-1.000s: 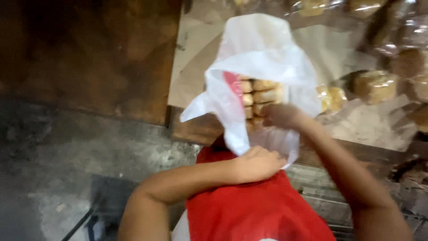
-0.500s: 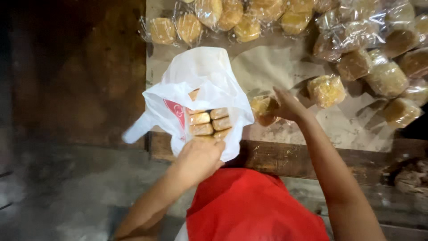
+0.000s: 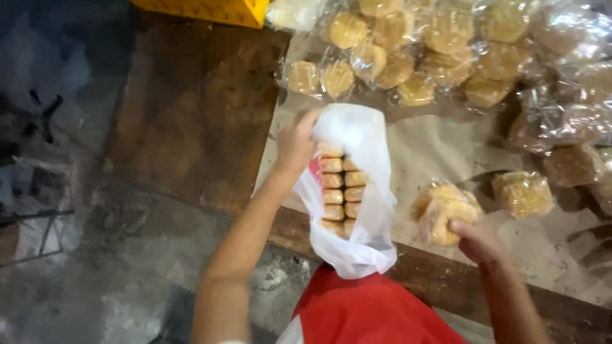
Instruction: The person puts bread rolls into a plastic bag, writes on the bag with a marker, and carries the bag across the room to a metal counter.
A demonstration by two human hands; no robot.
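Dim workshop, wooden table (image 3: 197, 121) under brown paper, wrapped brown cakes (image 3: 446, 44) heaped at far edge. White plastic bag (image 3: 363, 191) of stacked cakes now gripped at top by left hand (image 3: 294, 145), previously at bottom. Right hand (image 3: 475, 239), half a second ago reaching, now closed round wrapped pack (image 3: 440, 210) beside bag: loading continues.

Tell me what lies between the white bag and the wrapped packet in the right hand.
Only bare brown paper separates the white bag from the wrapped packet in the head view.
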